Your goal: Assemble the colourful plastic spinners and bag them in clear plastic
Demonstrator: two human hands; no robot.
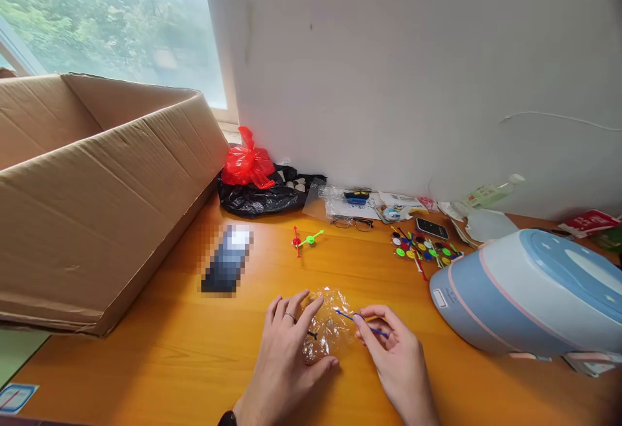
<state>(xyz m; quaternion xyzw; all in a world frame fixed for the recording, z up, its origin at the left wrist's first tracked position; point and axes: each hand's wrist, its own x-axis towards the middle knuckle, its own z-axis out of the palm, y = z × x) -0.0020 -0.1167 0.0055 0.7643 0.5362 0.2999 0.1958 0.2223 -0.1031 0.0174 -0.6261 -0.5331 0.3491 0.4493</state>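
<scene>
One orange-brown table [160, 361] fills the lower view, running back to a pale wall. On my left a big open cardboard box [121, 212] stands below a window. On my right a rounded blue-and-white container [495, 296] lies tipped on its side. Near the wall, beside the box, sits a black plastic bag [253, 200] with a knotted red bag [249, 165] on it.

My two hands are at the near middle. My left hand [290, 342] is spread, thumb well apart from the fingers, reaching around the left side of a crinkled clear plastic bag [330, 332]. My right hand [396, 351] pinches a slim blue arrow [345, 314] between thumb and fingers.

The clear bag lies between my hands, left of my right one. The blue arrow's long axis runs roughly sideways, its head aimed left and slightly away from me, over the bag's right part; I cannot tell whether they touch. My right hand is the nearer to it.

Beyond, toward the container, lies a heap of coloured pieces [429, 254]. Farther left, a red arrow [297, 242] and a green arrow [311, 240] lie side by side. Smallest is a black piece [312, 334] by my left fingers, perhaps inside the bag.
</scene>
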